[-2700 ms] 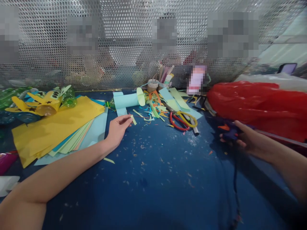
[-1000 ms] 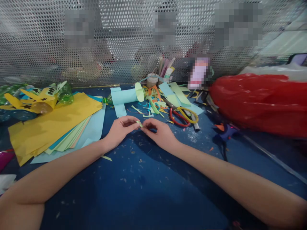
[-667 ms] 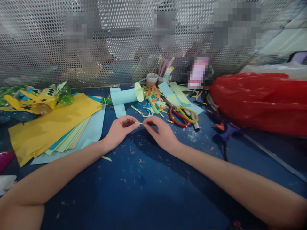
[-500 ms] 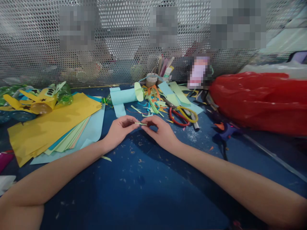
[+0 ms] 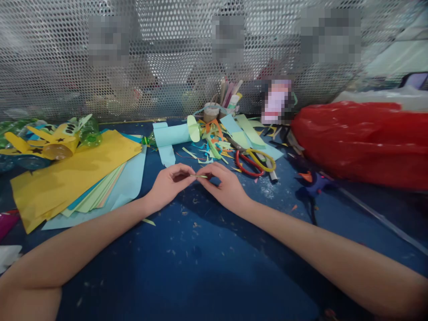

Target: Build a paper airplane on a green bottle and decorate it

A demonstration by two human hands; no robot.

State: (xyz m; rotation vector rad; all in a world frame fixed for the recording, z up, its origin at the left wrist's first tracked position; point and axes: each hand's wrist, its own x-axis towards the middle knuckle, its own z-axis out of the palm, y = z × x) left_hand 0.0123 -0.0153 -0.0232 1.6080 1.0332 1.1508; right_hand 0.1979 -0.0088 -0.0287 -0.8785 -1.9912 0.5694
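Observation:
My left hand [image 5: 169, 183] and my right hand [image 5: 223, 183] meet over the dark blue table [image 5: 207, 267]. Both pinch a small light green paper strip [image 5: 199, 176] between thumb and fingertips, one at each end. The strip hangs just above the tabletop. Right behind the hands lies a light blue paper-wrapped bottle plane [image 5: 174, 133] with a pale green disc at its end.
A fan of yellow, green and blue paper sheets [image 5: 73, 174] lies left, with yellow bottle planes [image 5: 50, 140] behind it. Paper scraps and red and yellow scissors [image 5: 254, 162] sit behind my right hand. A glue gun [image 5: 316, 183] and red plastic bag [image 5: 361, 142] are right. Perforated metal screen behind.
My right hand left the glue gun at the right and came to the middle to pinch the green strip with my left hand. Since then both hands only shift slightly.

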